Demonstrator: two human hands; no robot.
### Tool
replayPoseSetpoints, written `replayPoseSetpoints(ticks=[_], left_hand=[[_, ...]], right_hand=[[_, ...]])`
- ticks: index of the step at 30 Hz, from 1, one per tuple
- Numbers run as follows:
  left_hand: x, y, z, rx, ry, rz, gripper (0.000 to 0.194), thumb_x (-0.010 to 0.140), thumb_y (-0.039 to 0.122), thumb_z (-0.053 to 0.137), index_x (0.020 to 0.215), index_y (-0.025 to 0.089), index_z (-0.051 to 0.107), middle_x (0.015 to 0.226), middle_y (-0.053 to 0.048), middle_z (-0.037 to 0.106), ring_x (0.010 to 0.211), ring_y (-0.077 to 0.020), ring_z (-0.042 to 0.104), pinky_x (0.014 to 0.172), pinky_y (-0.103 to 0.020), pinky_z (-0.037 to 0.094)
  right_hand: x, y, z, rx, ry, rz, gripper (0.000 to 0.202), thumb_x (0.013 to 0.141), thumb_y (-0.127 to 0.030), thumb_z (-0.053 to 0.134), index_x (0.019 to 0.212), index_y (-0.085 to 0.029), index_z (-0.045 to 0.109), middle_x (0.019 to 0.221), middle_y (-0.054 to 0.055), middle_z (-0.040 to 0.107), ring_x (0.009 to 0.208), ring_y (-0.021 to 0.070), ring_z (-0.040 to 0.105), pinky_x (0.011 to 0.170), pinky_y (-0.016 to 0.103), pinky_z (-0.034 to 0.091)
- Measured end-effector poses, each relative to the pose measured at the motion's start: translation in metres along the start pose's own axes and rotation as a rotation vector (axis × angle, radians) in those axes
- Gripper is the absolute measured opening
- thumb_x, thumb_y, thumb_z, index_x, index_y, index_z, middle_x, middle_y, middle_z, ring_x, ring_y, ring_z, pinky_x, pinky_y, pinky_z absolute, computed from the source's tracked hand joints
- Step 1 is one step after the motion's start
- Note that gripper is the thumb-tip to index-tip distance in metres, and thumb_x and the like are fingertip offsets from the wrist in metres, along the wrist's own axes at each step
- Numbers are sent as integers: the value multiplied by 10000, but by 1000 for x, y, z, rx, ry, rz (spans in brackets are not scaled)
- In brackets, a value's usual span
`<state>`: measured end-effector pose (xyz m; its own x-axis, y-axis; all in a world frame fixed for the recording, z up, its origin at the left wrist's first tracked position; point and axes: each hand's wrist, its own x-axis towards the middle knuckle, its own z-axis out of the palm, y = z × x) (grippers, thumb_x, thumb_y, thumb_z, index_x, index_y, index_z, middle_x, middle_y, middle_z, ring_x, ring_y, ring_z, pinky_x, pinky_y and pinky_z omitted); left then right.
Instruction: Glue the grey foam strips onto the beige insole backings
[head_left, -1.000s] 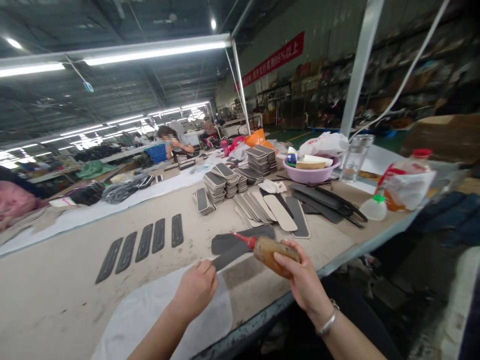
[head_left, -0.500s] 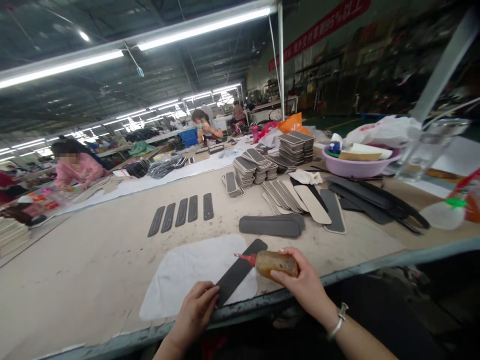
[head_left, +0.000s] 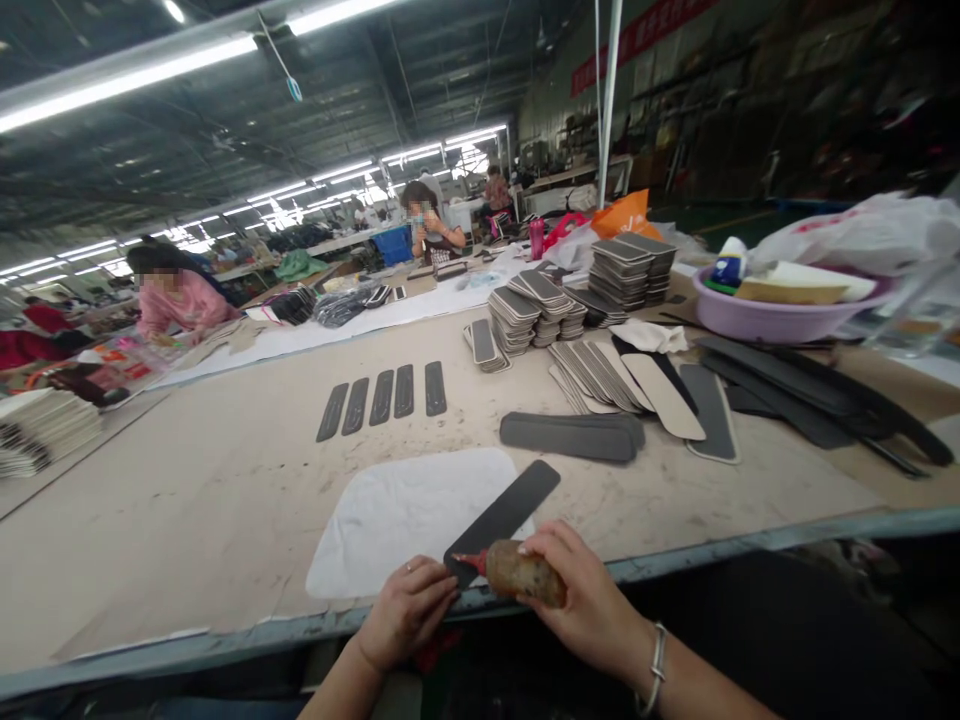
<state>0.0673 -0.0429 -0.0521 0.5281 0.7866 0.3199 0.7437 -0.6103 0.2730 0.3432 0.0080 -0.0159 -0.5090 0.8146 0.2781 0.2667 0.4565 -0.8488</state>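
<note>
Across a white cloth (head_left: 397, 515) at the table's front edge lies a long dark strip (head_left: 510, 510), slanting up to the right. My left hand (head_left: 409, 610) pinches the strip's near end. Wrapped in my right hand (head_left: 581, 595) is a brown glue bottle (head_left: 525, 573), tilted sideways, its red nozzle over the strip's near end beside my left fingertips. Beyond the cloth, several short dark pieces (head_left: 381, 398) with shiny lines on them lie in a row. Long grey strips (head_left: 566, 437) are piled to the right of them.
Stacks of pale-edged pieces (head_left: 517, 315) and fanned beige pieces (head_left: 596, 375) stand at the centre right. Farther right are a purple basin (head_left: 780, 318) and dark curved pieces (head_left: 787, 385). A person in pink (head_left: 184, 300) sits across the table at the left.
The bottle in my right hand has moved down and left along the strip, towards my left fingers. The camera view has shifted slightly; my left hand still holds the strip's end.
</note>
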Motion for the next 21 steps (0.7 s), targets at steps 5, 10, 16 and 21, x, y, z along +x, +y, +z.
replayPoseSetpoints(ticks=[5,10,16,21], left_hand=[[0,0,1,-18,23,6,250,817,101,534,1031,186,632,893,-78,656,807,-160,581,704,-303,521],[0,-2,1,-38,16,8,249,827,96,517,1029,190,628,895,-78,654,811,-158,582,710,-298,524],[0,-3,2,-35,22,27,261,818,78,526,1031,192,625,901,-73,652,806,-156,579,715,-293,525],[2,-3,1,-34,33,37,247,828,92,514,1020,193,631,890,-75,654,799,-154,584,709,-285,529]], right_hand=[[1,-3,1,-22,-24,-5,401,684,-37,629,1016,-238,530,983,37,492,930,189,476,814,319,433],[0,2,-14,-86,75,28,368,718,-45,592,1024,-242,532,996,45,497,937,191,487,829,330,441],[6,28,-45,-240,281,96,357,719,-111,613,1043,-232,523,1029,71,497,971,232,498,861,396,449],[10,39,-62,-343,386,159,349,716,-134,632,1036,-219,523,1017,72,493,962,240,498,868,413,444]])
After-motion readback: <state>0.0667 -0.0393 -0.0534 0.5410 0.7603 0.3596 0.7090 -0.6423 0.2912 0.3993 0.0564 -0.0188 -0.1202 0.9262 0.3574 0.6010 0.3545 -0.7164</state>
